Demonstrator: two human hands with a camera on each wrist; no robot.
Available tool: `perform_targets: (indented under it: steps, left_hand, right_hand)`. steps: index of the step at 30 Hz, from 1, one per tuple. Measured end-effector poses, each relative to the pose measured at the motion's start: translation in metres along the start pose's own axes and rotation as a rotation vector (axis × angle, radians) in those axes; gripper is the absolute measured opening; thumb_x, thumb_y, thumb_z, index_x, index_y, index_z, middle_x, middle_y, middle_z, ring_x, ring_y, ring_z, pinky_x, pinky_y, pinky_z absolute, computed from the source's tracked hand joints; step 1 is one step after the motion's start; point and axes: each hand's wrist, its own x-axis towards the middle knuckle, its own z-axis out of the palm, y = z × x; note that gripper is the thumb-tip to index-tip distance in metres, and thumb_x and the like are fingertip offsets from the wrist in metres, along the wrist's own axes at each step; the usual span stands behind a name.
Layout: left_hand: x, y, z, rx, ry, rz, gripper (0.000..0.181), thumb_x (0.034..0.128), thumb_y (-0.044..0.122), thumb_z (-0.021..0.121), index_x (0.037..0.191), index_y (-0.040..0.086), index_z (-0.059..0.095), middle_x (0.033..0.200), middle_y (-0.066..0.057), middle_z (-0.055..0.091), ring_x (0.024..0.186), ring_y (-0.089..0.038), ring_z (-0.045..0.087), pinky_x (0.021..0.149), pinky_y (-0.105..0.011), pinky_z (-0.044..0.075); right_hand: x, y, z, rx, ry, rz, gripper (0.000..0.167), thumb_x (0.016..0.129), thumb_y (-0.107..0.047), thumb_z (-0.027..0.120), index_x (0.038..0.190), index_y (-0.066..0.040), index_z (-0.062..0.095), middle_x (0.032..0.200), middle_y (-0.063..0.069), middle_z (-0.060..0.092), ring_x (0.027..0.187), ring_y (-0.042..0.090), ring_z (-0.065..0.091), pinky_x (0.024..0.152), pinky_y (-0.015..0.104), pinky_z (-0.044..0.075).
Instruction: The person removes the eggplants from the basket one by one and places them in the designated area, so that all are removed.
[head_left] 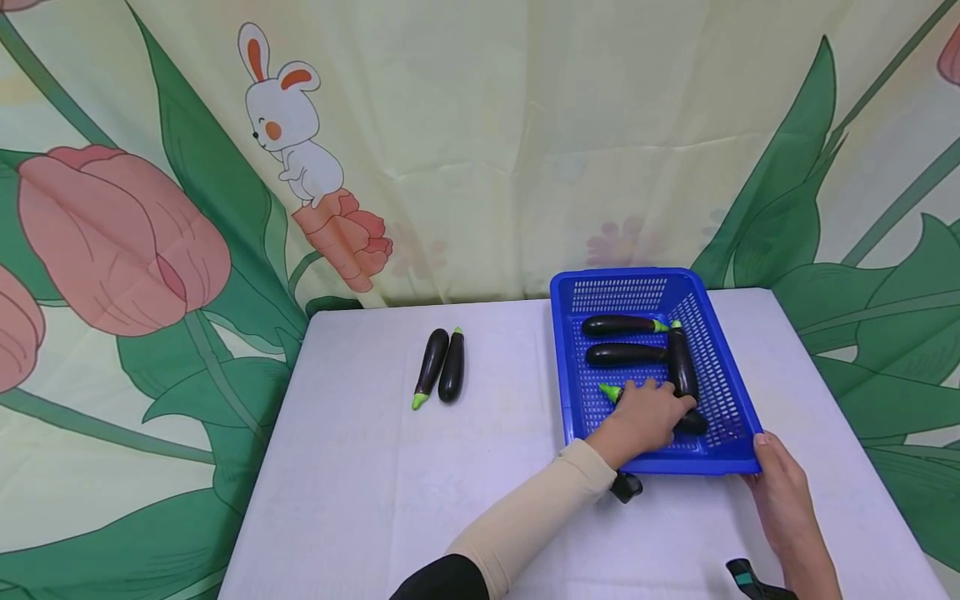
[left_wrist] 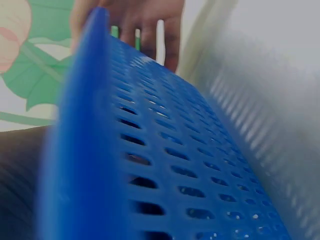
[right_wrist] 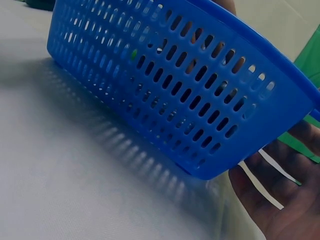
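My left hand (head_left: 647,421) reaches over the near side of a blue plastic basket (head_left: 558,367) and holds an eggplant (head_left: 692,423) lying crosswise; the hand covers its middle, and its green stem end shows at the left. Beside the fingers lies a lengthwise eggplant (head_left: 679,358), and two more eggplants, an upper one (head_left: 618,325) and a lower one (head_left: 624,355), lie crosswise farther back. My right hand (head_left: 783,492) grips the basket's near right corner, thumb at the rim and fingers underneath. In the right wrist view, those fingers (right_wrist: 280,185) show below the corner.
Two eggplants lie side by side on the white-covered table (head_left: 360,467), the left one (head_left: 431,367) with its stem toward me, the right one (head_left: 452,367) with its stem away. A printed curtain (head_left: 480,150) hangs behind the table's far edge.
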Motion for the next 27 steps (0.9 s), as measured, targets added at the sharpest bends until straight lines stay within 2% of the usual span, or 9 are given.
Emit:
perform_targets:
  steps: [10, 17, 27]
  left_hand:
    - [-0.009, -0.005, -0.014, -0.093, 0.059, 0.006, 0.054, 0.101, 0.036, 0.066, 0.151, 0.044, 0.049, 0.141, 0.01, 0.061, 0.126, -0.011, 0.058, 0.111, -0.044, 0.05]
    - [-0.022, -0.012, -0.031, -0.157, 0.1, -0.003, 0.052, 0.1031, 0.038, 0.063, 0.152, 0.044, 0.048, 0.14, 0.011, 0.062, 0.127, -0.011, 0.059, 0.112, -0.045, 0.05]
    - [-0.045, -0.031, -0.053, -0.214, 0.246, 0.015, 0.05, 0.1038, 0.039, 0.062, 0.152, 0.04, 0.049, 0.136, 0.009, 0.064, 0.114, -0.01, 0.059, 0.094, -0.032, 0.055]
  right_hand:
    - [0.0, -0.001, 0.0, -0.002, -0.001, 0.015, 0.065, 0.113, -0.043, 0.035, 0.167, -0.01, 0.019, 0.16, -0.005, 0.034, 0.123, -0.014, 0.045, 0.123, 0.017, 0.022]
    - [0.0, -0.002, 0.0, 0.004, -0.002, 0.005, 0.066, 0.113, -0.044, 0.035, 0.167, -0.009, 0.019, 0.154, -0.01, 0.04, 0.124, -0.013, 0.046, 0.124, 0.018, 0.021]
    - [-0.001, 0.0, 0.001, -0.043, 0.016, 0.023, 0.068, 0.112, -0.049, 0.036, 0.168, -0.015, 0.02, 0.164, -0.002, 0.032, 0.133, -0.01, 0.041, 0.123, 0.021, 0.021]
